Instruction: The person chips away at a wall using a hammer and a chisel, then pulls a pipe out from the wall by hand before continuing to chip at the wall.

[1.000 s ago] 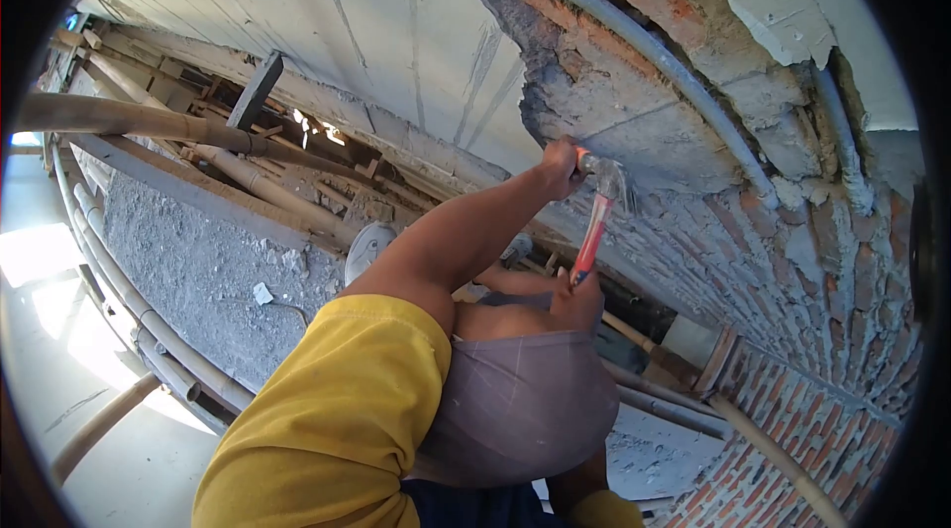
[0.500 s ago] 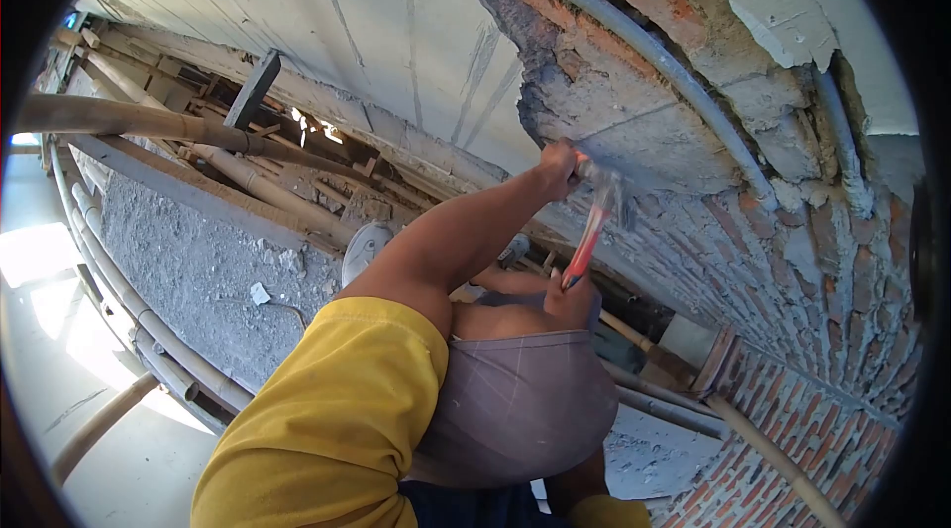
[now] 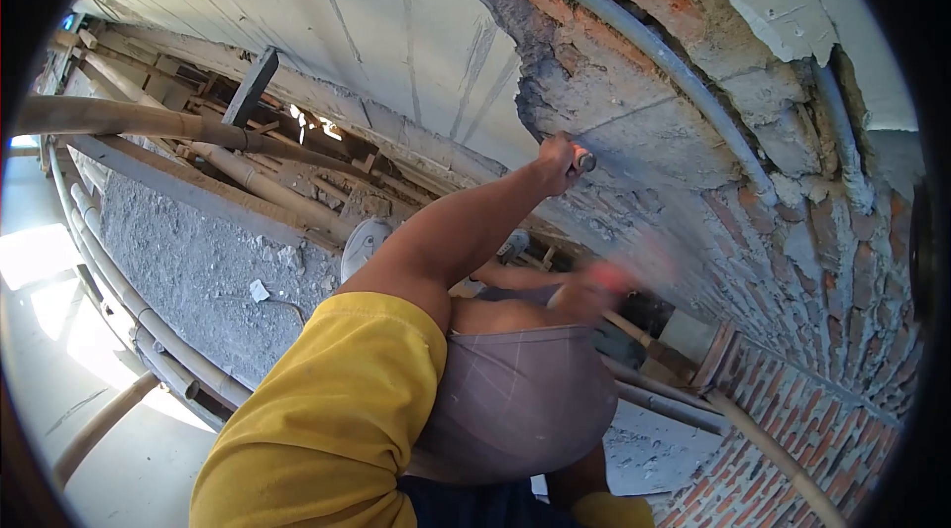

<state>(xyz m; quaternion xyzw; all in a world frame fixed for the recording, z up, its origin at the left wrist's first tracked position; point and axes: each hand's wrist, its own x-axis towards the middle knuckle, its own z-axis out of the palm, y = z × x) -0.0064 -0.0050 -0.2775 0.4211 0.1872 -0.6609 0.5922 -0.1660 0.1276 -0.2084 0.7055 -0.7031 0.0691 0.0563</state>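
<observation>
My left hand (image 3: 561,163) is closed around a chisel (image 3: 586,162), its round metal end pointing out of the fist. It is up against the broken edge of the plaster, and the chisel's tip is hidden. Lower down, my right hand (image 3: 578,300) grips a hammer (image 3: 614,277) with a red handle. Motion smears the hammer, and its head shows only as a pale blur apart from the chisel. The wall (image 3: 624,137) beside my left hand is stripped to rough mortar and brick.
A grey pipe (image 3: 634,33) runs in a groove of the wall, with a second pipe (image 3: 840,137) beyond it. Bamboo poles (image 3: 149,119) and planks cross at the left. A rubble-strewn ledge (image 3: 188,261) lies below, and exposed brickwork (image 3: 792,429) fills the lower right.
The hammer has swung away from the chisel, down and to the right, and is now blurred. My left hand stays in place, with the chisel's end now uncovered.
</observation>
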